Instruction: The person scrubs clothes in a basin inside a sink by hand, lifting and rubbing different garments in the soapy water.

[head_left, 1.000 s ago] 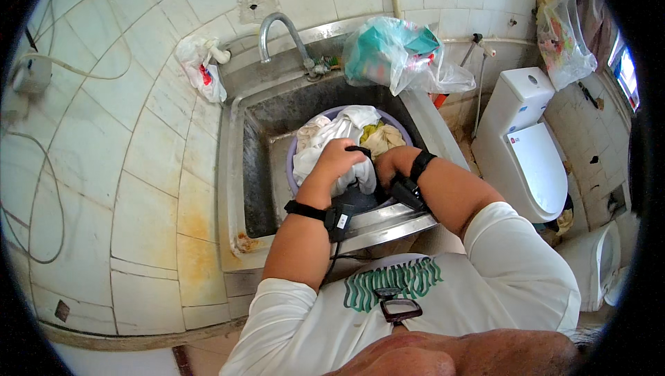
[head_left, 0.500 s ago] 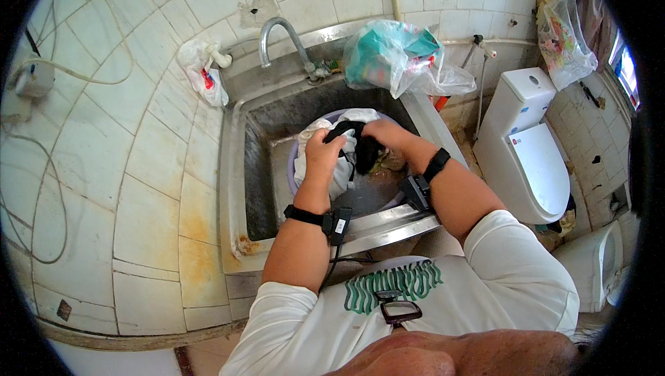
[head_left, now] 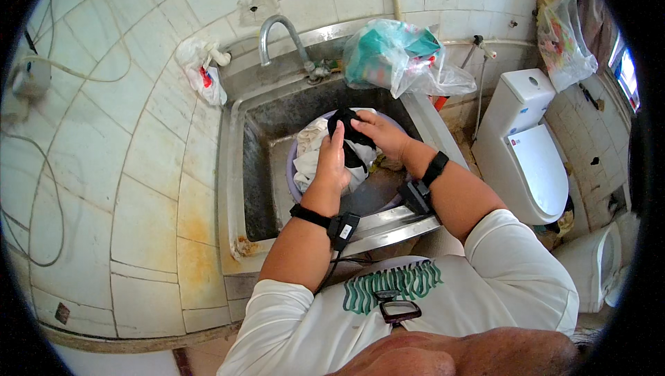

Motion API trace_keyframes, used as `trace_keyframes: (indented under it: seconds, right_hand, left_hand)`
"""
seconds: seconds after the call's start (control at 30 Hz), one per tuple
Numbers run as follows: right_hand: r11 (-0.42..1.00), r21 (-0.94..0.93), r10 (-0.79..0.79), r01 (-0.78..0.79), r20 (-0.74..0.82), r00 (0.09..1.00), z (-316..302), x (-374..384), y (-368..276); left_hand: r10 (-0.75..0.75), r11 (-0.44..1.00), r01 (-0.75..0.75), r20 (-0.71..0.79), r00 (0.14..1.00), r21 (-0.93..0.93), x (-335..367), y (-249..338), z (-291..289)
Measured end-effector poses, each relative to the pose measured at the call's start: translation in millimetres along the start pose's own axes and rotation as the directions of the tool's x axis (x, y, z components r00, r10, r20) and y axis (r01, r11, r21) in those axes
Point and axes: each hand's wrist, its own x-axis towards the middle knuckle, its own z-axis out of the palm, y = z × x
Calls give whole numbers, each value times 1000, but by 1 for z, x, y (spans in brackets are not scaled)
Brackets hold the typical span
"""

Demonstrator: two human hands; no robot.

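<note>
A light purple basin [head_left: 292, 168] sits in the metal sink, holding wet white cloth [head_left: 312, 142] and a bunched black cloth [head_left: 344, 121]. My left hand [head_left: 334, 161] is at the near side of the black cloth, its fingers stretched out and its palm turned toward my right hand. From the right, my right hand [head_left: 385, 135] has its fingers bent over the black cloth; its fingertips are partly hidden. White cloth lies under and around both hands. Murky water [head_left: 381, 185] shows in the near right part of the basin.
The metal sink [head_left: 232, 189] has a curved faucet [head_left: 266, 40] at its back. A clear plastic bag with teal contents [head_left: 388, 54] rests on the back right rim. A white bag [head_left: 201, 75] hangs at the left wall. The toilet [head_left: 540, 168] stands to the right.
The black cloth has been bunched up and shifted toward the far side of the basin. My left hand has straightened its fingers; my right hand has moved left, closer to it.
</note>
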Motion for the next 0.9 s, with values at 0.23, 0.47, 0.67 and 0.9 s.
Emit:
trace_keyframes:
  seconds: [0.23, 0.47, 0.67, 0.9]
  right_hand:
    - [983, -163, -55, 81, 156, 986, 8, -6, -4]
    - [827, -486, -273, 282, 92, 958, 14, -7, 0]
    - [717, -531, -429, 452, 175, 886, 39, -28, -32]
    - [678, -726, -310, 112, -145, 940, 35, -14, -21]
  left_hand:
    - [-56, 987, 45, -69, 996, -155, 0, 4, 0]
    - [-75, 996, 63, -204, 976, -60, 3, 3, -3]
    - [-49, 980, -2, -248, 967, -200, 8, 0, -18]
    - [-110, 988, 93, -141, 984, -127, -8, -5, 19]
